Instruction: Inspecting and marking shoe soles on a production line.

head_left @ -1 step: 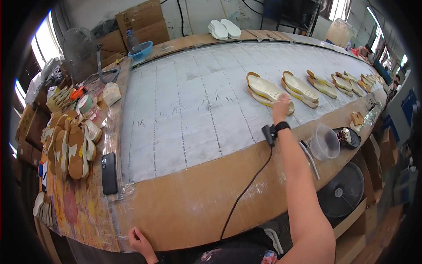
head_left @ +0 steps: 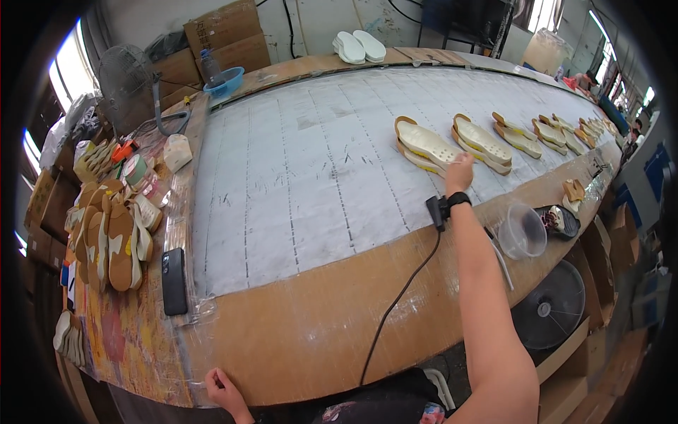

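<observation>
My right hand, its fingers pinched together, is over the near end of a cream-and-tan shoe sole. A thin pale tip shows at those fingers, too small to name. That sole rests on a second one, with small holes toward its near end and yellow along its edge. Another stacked pair of soles lies just to the right. My left hand is at the table's near edge, fingers curled in, with nothing visible in them. On my right wrist is a black band with a small corded device.
More soles run in a row to the far right. A clear plastic tub and a dark shoe stand right of my forearm. At left are a phone, piled tan soles and a fan. White soles sit at the back.
My right hand has shifted slightly to the right and toward me, along the near end of the sole. My left hand has hardly moved.
</observation>
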Available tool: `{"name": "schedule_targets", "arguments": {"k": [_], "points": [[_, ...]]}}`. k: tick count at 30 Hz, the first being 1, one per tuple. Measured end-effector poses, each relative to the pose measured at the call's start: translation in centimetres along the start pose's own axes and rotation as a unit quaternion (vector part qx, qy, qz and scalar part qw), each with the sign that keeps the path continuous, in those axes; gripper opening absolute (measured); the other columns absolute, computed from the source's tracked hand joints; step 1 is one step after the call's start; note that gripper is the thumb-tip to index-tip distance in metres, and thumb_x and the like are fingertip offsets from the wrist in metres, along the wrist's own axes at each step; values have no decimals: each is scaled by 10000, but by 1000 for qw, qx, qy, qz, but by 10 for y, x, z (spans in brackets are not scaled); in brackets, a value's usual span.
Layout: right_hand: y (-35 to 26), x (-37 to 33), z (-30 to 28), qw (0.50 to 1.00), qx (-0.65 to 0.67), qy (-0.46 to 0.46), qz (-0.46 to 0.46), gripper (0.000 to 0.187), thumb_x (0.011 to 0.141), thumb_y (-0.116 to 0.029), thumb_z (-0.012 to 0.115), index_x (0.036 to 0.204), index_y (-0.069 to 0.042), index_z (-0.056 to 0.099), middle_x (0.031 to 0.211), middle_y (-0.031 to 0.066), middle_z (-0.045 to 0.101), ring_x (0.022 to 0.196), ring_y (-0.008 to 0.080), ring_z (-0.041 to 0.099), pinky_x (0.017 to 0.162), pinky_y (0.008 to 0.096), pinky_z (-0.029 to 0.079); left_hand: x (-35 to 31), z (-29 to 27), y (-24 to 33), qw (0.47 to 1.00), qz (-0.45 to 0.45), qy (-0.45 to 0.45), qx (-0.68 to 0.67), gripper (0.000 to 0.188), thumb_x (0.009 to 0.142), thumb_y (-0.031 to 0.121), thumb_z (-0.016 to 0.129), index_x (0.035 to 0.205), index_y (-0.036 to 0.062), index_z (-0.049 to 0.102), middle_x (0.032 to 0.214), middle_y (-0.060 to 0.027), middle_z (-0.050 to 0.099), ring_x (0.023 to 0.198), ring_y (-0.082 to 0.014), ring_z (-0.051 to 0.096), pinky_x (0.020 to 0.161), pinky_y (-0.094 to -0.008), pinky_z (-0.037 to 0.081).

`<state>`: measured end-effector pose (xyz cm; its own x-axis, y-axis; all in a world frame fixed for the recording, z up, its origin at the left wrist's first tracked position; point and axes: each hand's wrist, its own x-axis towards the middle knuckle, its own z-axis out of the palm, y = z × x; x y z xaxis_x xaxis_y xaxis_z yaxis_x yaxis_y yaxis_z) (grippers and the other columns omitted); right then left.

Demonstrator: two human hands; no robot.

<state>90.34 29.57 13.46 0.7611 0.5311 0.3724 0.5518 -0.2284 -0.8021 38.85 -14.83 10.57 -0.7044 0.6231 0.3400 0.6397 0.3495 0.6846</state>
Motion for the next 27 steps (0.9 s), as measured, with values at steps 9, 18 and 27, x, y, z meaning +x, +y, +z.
{"name": "schedule_targets", "arguments": {"k": [9,18,27], "points": [[33,52,0,987,-124,-79,64,378,793,-314,500,1092,-90,560,1051,192,586,994,353,547,838,416,429,-2,8,2,997,29,-9,65,131,863,113,522,851,-14,548,679,-27,503,604,-110,457,546,-247,381],[48,48,-17,991,-123,-57,7,331,775,-255,464,1037,-132,624,1007,152,610,930,359,565,820,398,427,-5,1,19,997,7,-5,72,129,851,109,537,842,-17,559,706,-62,533,615,-156,487,568,-274,402],[62,57,13,909,185,-334,165,443,733,-89,594,1156,-55,467,1132,137,516,1057,287,478,809,407,425,-12,12,26,997,30,-1,69,106,832,96,556,831,-10,566,713,-68,529,603,-165,484,544,-273,395]]}}
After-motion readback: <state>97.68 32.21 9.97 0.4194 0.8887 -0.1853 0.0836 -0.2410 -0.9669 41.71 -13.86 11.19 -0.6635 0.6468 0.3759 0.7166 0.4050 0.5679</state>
